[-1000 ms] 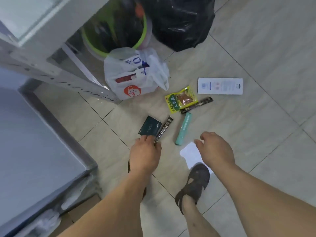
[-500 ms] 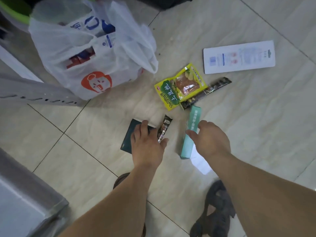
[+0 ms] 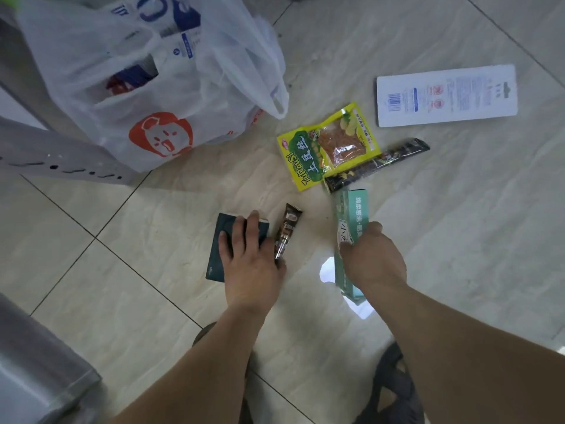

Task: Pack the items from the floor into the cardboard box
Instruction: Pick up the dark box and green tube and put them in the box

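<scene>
Several items lie on the tiled floor. My left hand (image 3: 249, 264) rests with spread fingers on a dark green flat packet (image 3: 221, 240), its thumb against a brown coffee stick (image 3: 287, 229). My right hand (image 3: 371, 260) closes around a long mint-green box (image 3: 351, 218), which lies over a white paper slip (image 3: 328, 270). Further away lie a yellow-green snack pouch (image 3: 328, 145), a dark stick sachet (image 3: 379, 163) and a white card package (image 3: 446, 94). No cardboard box is in view.
A white plastic shopping bag (image 3: 146, 78) with an orange face logo stands at the upper left beside a perforated grey metal leg (image 3: 61, 160). A grey metal surface (image 3: 33, 368) fills the lower left. My sandalled feet (image 3: 394, 390) stand at the bottom.
The view has moved closer to the floor. My left hand has slid further onto the dark green packet. My right hand has reached the mint-green box and closed on it.
</scene>
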